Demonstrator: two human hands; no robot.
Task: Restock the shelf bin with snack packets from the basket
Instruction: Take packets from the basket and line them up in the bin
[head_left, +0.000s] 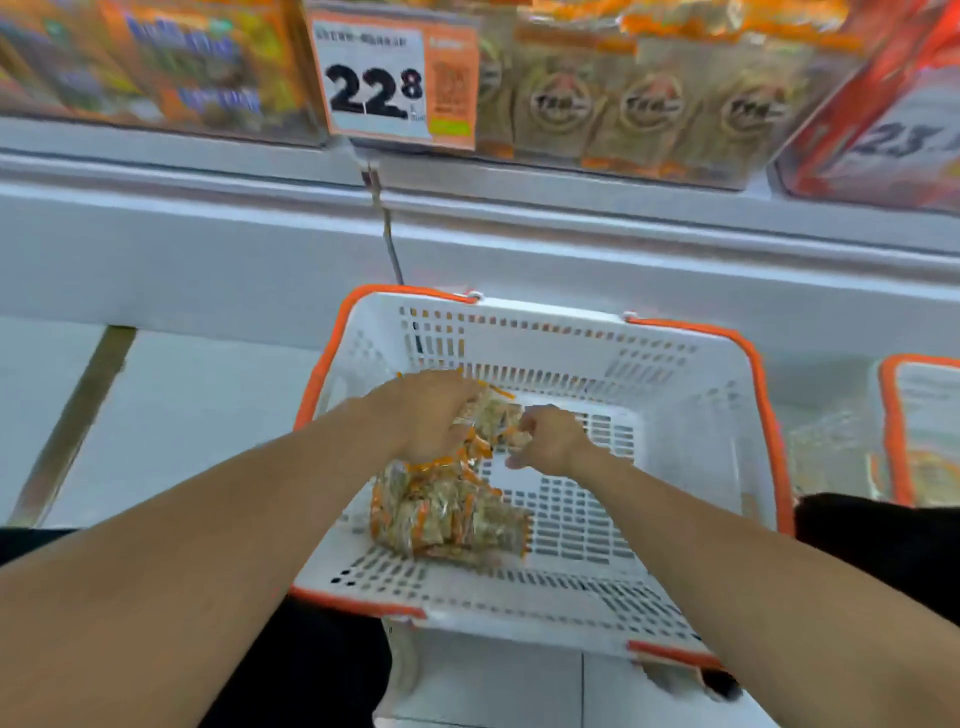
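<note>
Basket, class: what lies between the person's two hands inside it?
In the head view, snack packets lie between the left hand and right hand, both gripping them, above the white basket floor.

Snack packets (447, 512) lie in the white basket (691, 415).

Snack packets (447, 512) in my basket (685, 415), below the shelf bin (623, 93); price tag (395, 78) left of that bin.

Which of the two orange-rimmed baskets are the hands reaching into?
The large white basket in the centre, holding snack packets. Left hand and right hand are both inside it; the other basket sits untouched at the right edge.
</note>
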